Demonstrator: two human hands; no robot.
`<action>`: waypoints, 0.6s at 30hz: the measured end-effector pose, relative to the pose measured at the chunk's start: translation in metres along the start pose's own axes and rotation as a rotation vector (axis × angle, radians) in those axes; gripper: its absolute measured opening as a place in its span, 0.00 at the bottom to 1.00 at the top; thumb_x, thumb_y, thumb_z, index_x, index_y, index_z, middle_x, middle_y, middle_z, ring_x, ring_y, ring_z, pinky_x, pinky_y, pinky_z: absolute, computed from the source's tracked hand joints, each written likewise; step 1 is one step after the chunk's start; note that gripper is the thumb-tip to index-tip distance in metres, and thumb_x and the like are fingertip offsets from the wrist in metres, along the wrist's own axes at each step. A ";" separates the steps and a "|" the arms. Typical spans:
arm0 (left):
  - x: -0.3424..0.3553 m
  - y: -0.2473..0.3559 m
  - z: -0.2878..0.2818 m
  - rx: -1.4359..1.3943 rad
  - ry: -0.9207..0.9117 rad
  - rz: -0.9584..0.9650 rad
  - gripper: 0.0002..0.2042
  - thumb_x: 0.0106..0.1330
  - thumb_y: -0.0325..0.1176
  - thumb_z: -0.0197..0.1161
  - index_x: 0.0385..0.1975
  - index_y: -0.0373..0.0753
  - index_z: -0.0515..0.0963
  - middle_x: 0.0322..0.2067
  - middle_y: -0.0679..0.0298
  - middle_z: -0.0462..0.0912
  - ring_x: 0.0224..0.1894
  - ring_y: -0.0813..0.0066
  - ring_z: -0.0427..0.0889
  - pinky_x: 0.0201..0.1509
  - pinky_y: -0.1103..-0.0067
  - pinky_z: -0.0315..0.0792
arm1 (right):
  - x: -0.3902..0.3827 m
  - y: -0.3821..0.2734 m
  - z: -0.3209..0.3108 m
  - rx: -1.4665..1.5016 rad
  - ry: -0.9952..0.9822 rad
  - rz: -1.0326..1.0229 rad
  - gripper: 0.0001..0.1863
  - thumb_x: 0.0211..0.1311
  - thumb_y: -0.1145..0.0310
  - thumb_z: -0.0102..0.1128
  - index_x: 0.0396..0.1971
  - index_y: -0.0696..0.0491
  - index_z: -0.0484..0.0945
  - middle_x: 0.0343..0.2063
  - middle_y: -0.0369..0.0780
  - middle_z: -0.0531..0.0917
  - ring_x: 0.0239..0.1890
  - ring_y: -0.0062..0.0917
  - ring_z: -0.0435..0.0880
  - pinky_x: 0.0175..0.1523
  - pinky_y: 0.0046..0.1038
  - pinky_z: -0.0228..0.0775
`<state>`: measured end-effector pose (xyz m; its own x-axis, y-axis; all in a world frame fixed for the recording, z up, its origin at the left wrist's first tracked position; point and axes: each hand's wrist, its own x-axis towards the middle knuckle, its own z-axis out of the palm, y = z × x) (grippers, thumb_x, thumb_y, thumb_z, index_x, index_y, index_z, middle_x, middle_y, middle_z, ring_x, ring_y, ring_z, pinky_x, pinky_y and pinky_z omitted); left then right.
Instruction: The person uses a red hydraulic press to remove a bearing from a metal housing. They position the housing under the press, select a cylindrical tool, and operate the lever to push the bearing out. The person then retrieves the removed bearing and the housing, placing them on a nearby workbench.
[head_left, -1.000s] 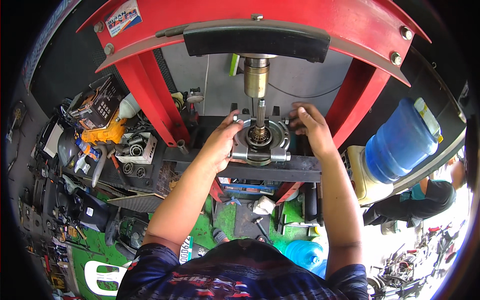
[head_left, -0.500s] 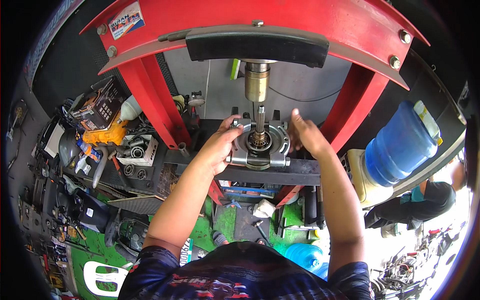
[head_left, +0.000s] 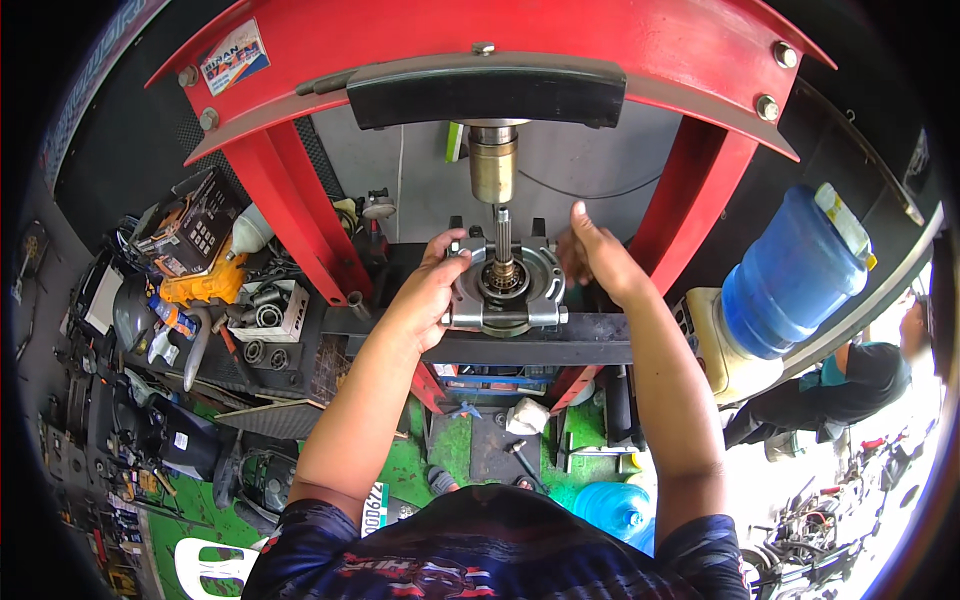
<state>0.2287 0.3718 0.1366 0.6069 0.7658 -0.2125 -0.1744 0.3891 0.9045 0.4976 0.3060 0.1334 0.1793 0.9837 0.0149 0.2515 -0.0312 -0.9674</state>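
A silver bearing separator (head_left: 538,272) lies across the press bed, around an upright splined shaft (head_left: 503,235) with a bearing (head_left: 505,279) at its lower part. My left hand (head_left: 425,295) grips the separator's left side, thumb on top near a bolt end. Beside the right side, my right hand (head_left: 608,265) is held with its thumb raised and fingers apart; its fingertips are partly hidden, and whether they touch the separator is unclear. Just above the shaft's tip hangs the brass-coloured press ram (head_left: 494,170), with a gap between.
The red press frame (head_left: 690,190) stands on both sides, with a black curved guard (head_left: 490,95) overhead. At left, a bench carries a white box of bearings (head_left: 285,315) and a hammer (head_left: 228,338). A blue water jug (head_left: 795,275) stands right; another person (head_left: 850,380) is beyond it.
The whole view has shifted slightly, moving the press a little to the left in the picture. My left hand keeps its hold, and my right hand stays beside the separator.
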 end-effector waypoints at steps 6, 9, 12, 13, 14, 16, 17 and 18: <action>0.002 -0.001 -0.004 0.007 0.002 0.032 0.19 0.78 0.35 0.56 0.66 0.59 0.67 0.46 0.65 0.75 0.39 0.74 0.80 0.36 0.69 0.81 | 0.005 0.002 0.000 0.026 -0.118 0.196 0.50 0.72 0.24 0.23 0.24 0.57 0.77 0.16 0.39 0.78 0.16 0.26 0.76 0.26 0.27 0.66; -0.002 0.001 0.001 0.007 0.001 0.015 0.18 0.78 0.35 0.57 0.65 0.58 0.68 0.45 0.66 0.75 0.39 0.77 0.80 0.36 0.73 0.79 | 0.004 0.004 0.004 0.000 -0.010 0.065 0.50 0.71 0.23 0.22 0.23 0.57 0.76 0.15 0.39 0.78 0.16 0.26 0.76 0.25 0.27 0.65; -0.004 0.000 -0.004 -0.007 0.030 0.029 0.18 0.78 0.34 0.57 0.65 0.57 0.68 0.43 0.66 0.75 0.39 0.76 0.79 0.36 0.74 0.79 | 0.000 -0.007 0.003 -0.092 -0.150 0.150 0.50 0.71 0.23 0.21 0.27 0.58 0.77 0.15 0.39 0.78 0.18 0.25 0.78 0.26 0.27 0.65; -0.004 0.000 -0.004 -0.005 0.017 0.028 0.18 0.78 0.34 0.57 0.65 0.57 0.68 0.44 0.66 0.75 0.39 0.76 0.80 0.37 0.74 0.79 | -0.002 -0.009 0.003 -0.096 -0.144 0.155 0.50 0.71 0.23 0.21 0.28 0.58 0.77 0.15 0.39 0.78 0.18 0.25 0.78 0.26 0.27 0.65; -0.003 -0.001 -0.005 -0.004 0.005 0.027 0.18 0.78 0.34 0.57 0.65 0.57 0.67 0.45 0.66 0.76 0.40 0.75 0.80 0.38 0.74 0.80 | -0.002 -0.010 0.003 -0.099 -0.138 0.160 0.50 0.71 0.23 0.21 0.30 0.58 0.77 0.15 0.39 0.78 0.19 0.25 0.78 0.26 0.27 0.65; -0.003 0.000 -0.004 -0.006 -0.006 0.026 0.19 0.78 0.34 0.57 0.65 0.57 0.67 0.46 0.65 0.76 0.42 0.74 0.81 0.39 0.73 0.80 | 0.007 0.004 0.006 -0.006 -0.068 0.049 0.50 0.71 0.23 0.21 0.32 0.59 0.76 0.15 0.39 0.78 0.19 0.25 0.79 0.28 0.27 0.67; -0.004 0.001 0.000 -0.009 -0.004 0.027 0.19 0.78 0.33 0.57 0.65 0.56 0.67 0.47 0.64 0.77 0.42 0.74 0.81 0.40 0.73 0.80 | 0.007 0.005 0.005 -0.010 -0.116 0.073 0.50 0.71 0.23 0.21 0.32 0.59 0.76 0.16 0.39 0.78 0.19 0.25 0.79 0.28 0.26 0.67; -0.005 0.001 0.001 -0.012 -0.003 0.027 0.19 0.78 0.33 0.56 0.66 0.56 0.66 0.48 0.64 0.77 0.43 0.73 0.82 0.41 0.73 0.80 | 0.007 0.006 0.004 -0.013 -0.164 0.098 0.50 0.71 0.23 0.21 0.33 0.59 0.77 0.17 0.39 0.79 0.19 0.25 0.79 0.28 0.26 0.67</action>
<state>0.2267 0.3678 0.1391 0.6042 0.7747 -0.1866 -0.2003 0.3744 0.9054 0.4963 0.3138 0.1266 0.0462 0.9915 -0.1213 0.2533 -0.1291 -0.9587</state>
